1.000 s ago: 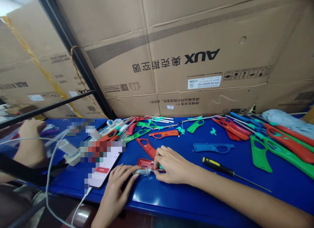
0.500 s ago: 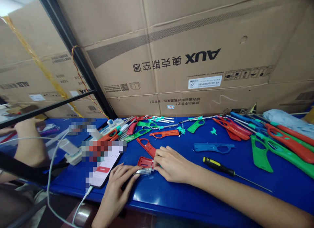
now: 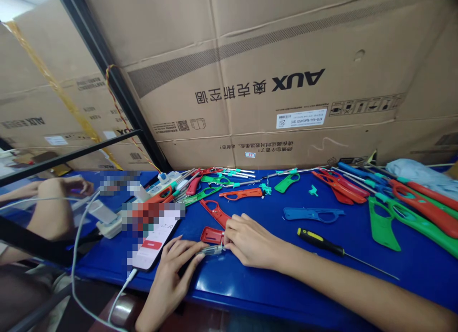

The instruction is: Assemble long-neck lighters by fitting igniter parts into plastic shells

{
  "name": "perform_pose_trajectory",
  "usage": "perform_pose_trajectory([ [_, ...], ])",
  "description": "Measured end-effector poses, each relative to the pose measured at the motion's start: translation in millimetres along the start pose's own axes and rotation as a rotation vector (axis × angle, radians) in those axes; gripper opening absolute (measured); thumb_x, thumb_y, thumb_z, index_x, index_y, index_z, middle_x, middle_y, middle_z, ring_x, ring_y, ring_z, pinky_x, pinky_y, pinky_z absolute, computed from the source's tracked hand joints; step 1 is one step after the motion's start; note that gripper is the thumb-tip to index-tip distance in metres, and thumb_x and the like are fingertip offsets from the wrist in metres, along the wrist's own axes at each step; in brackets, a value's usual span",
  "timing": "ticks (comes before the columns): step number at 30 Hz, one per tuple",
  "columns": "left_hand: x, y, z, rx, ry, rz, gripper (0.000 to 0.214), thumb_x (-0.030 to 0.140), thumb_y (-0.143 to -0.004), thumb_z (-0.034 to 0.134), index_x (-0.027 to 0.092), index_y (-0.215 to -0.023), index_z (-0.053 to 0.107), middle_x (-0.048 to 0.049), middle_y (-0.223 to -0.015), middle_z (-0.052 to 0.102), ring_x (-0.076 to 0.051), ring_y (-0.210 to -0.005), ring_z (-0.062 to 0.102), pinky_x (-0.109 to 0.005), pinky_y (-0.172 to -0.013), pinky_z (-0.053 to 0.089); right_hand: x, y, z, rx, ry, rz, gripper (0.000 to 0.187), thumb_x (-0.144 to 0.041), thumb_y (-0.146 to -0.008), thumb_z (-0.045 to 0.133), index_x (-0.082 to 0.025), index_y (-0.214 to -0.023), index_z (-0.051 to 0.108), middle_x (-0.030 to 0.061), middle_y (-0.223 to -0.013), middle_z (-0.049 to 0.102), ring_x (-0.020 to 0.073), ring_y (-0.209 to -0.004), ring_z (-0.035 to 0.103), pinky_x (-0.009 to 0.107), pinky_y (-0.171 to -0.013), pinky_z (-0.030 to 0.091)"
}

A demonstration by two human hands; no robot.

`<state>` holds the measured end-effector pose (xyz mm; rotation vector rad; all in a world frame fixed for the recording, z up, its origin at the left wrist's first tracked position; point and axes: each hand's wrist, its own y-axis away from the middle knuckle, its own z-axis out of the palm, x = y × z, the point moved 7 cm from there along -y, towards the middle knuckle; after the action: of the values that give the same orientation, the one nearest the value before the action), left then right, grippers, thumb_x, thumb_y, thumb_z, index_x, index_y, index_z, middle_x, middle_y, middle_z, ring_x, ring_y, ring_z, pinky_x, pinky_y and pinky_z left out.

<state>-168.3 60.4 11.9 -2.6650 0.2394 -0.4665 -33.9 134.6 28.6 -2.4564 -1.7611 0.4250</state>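
My left hand (image 3: 177, 270) pinches the left end of a small clear lighter tank (image 3: 213, 249) between thumb and fingers, just above the blue table. At the tank's other end, my right hand (image 3: 250, 241) is closed, its fingertips pressed on the metal-looking tip and partly hidden. Right behind the tank lies an opened red lighter shell piece (image 3: 210, 234), its right side covered by my right hand. A red lighter handle half (image 3: 213, 210) with a finger loop runs down behind my right knuckles.
A black-and-yellow screwdriver (image 3: 322, 241) and a blue handle half (image 3: 313, 214) lie to the right. Several green and red lighter parts (image 3: 384, 224) pile at far right. A phone (image 3: 157, 241) on a cable and a power strip (image 3: 110, 224) stand left. Another person's arm (image 3: 53, 205) is beyond the frame post.
Both hands stay on the tank with barely any movement. The tank appears slightly turned. The other person's hand at far left has come further into view.
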Motion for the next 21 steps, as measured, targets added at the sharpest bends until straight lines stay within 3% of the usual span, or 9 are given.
perform_pose_trajectory([
  [6, 0.7, -0.4, -1.6, -0.008, -0.006, 0.014, 0.026, 0.039, -0.09, 0.05, 0.027, -0.107, 0.066, -0.0017, -0.097, 0.071, -0.021, -0.09, 0.065, -0.044, -0.097, 0.043, 1.3, -0.1, 1.1, 0.008, -0.024, 0.016, 0.018, -0.023, -0.09, 0.048, -0.014, -0.087, 0.063, 0.0081, -0.092, 0.061, 0.0217, -0.09, 0.053, 0.037, -0.085, 0.04],
  [15, -13.6, -15.2, -5.9, -0.038, 0.069, 0.029, 0.025, 0.038, -0.09, 0.05, 0.027, -0.107, 0.066, -0.0033, -0.101, 0.066, -0.021, -0.096, 0.061, -0.034, -0.086, 0.05, 15.2, -0.4, -17.7, 0.038, -0.209, 0.092, 0.016, -0.017, -0.09, 0.046, -0.015, -0.098, 0.06, 0.0088, -0.098, 0.061, 0.0193, -0.092, 0.053, 0.032, -0.081, 0.043],
  [21, -19.0, -27.8, -3.3, -0.06, 0.122, 0.038, 0.024, 0.036, -0.09, 0.051, 0.029, -0.107, 0.066, -0.0032, -0.105, 0.064, -0.02, -0.098, 0.06, -0.032, -0.089, 0.049, 15.3, -1.4, -7.9, -0.009, -0.216, 0.08, 0.018, -0.015, -0.088, 0.05, -0.017, -0.102, 0.062, 0.0067, -0.099, 0.065, 0.0209, -0.095, 0.055, 0.033, -0.081, 0.041],
])
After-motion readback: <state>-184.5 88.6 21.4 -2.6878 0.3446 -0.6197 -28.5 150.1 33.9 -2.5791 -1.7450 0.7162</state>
